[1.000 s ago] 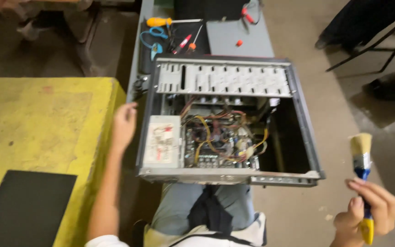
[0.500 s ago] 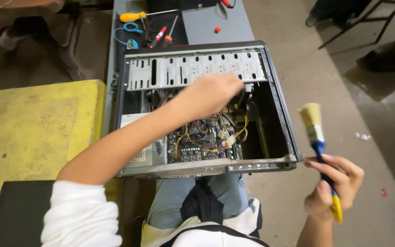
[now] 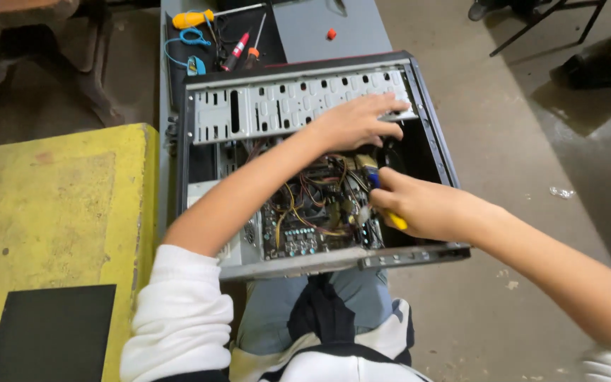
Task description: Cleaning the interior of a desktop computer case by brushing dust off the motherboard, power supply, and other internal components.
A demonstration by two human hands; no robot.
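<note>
Both hands are reaching into an open computer case (image 3: 206,152).

The left hand (image 3: 351,122) is stretching across from the near left, fingers spread flat and gripping nothing on the perforated grey metal drive cage (image 3: 277,106) at the far side. The right hand (image 3: 419,206) is curling tight around a paintbrush (image 3: 374,185) with a blue and yellow handle, its bristles seemingly pressing among tangled coloured wires (image 3: 312,201) over the circuit board. Screwdrivers (image 3: 238,48) are lying beyond the case.
</note>
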